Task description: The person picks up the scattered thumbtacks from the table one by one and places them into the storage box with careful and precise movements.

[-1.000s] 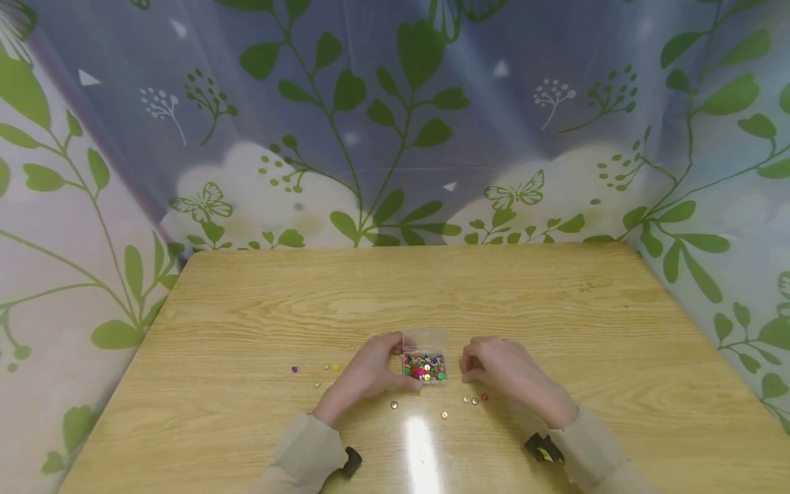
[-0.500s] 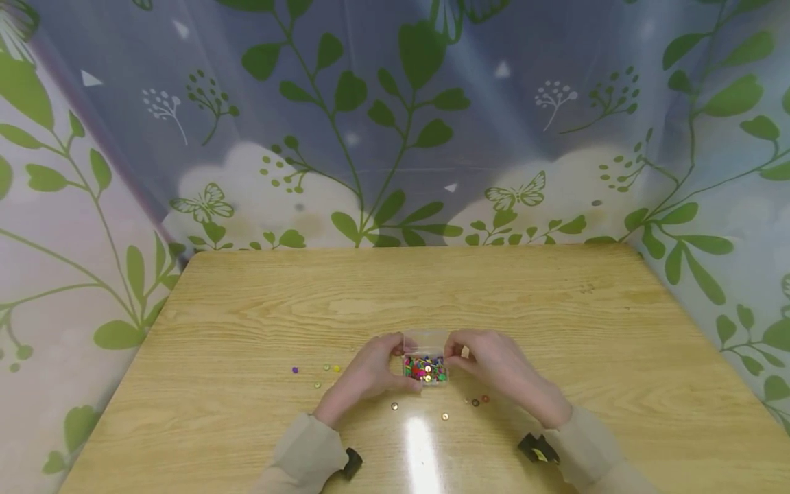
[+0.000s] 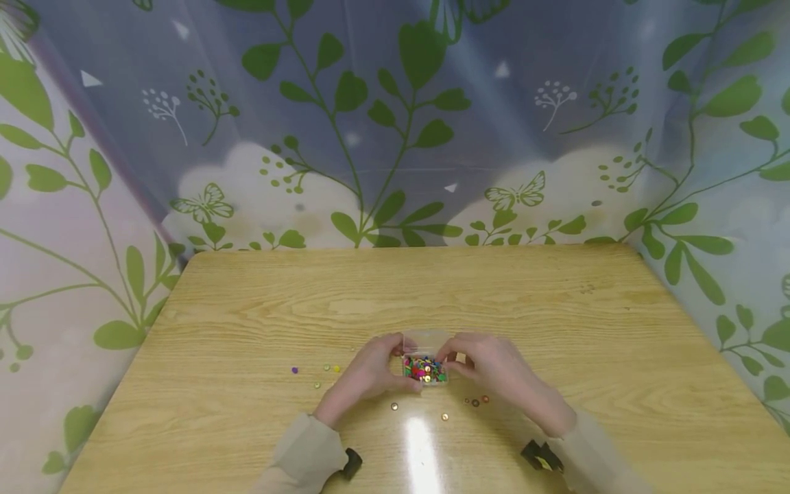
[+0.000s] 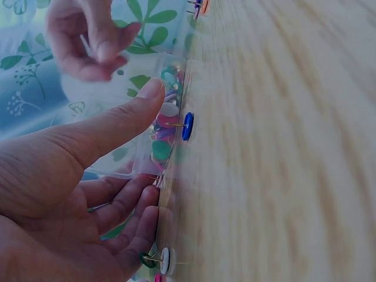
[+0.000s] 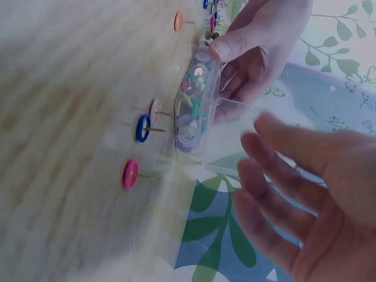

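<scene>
A small clear plastic box (image 3: 424, 383) with its lid (image 3: 426, 339) raised stands on the table, full of multicoloured thumbtacks (image 5: 197, 88). My left hand (image 3: 372, 374) holds its left end, thumb along the front wall and fingers behind, as the left wrist view shows. At the right end of the box my right hand (image 3: 494, 363) hovers with fingers loosely bent over the rim. In the right wrist view, nothing shows between the right thumb and fingers. Loose tacks lie point up near the hands, including a blue tack (image 4: 188, 126) and a pink tack (image 5: 131, 174).
More loose tacks lie on the wooden table (image 3: 278, 295): a purple tack (image 3: 294, 370) and several others to the left, a red tack (image 3: 485, 398) to the right, and a gold-looking tack (image 3: 445, 416) in front. A leaf-patterned curtain (image 3: 395, 137) hangs behind and beside the table.
My right hand has moved left from the table beside the box to its right rim, and its fingertips now reach over the tacks. The left hand and the box have stayed in place.
</scene>
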